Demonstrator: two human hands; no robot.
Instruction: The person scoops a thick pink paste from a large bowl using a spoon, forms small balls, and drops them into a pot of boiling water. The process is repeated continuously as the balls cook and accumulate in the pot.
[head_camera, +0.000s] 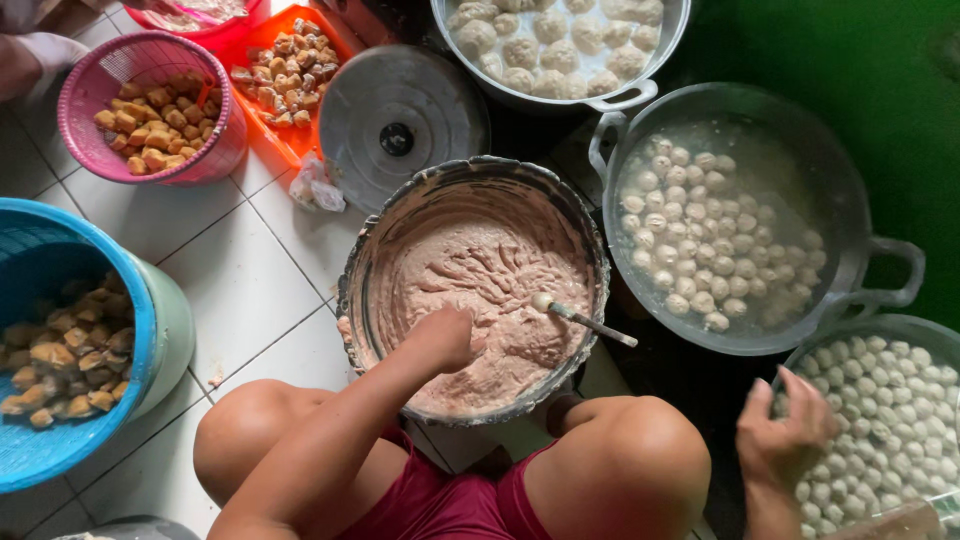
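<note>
A large metal bowl (355, 270) on the floor between my knees holds pinkish-brown paste (470, 270). My left hand (445, 338) is sunk into the paste near the bowl's front, its fingers curled closed in the mix. A metal spoon (585, 320) lies on the paste to the right of that hand, with a small pale lump at its tip. My right hand (785, 432) hovers with spread fingers over the left edge of a pot of white balls (885, 420) at the lower right and holds nothing.
A grey pot (875, 255) with white balls in water stands right of the bowl, another pan (640, 95) of balls behind it. A round metal lid (400, 125), a pink basket (80, 85), an orange tray (270, 140) and a blue basket (60, 240) of fried cubes sit on the tiled floor.
</note>
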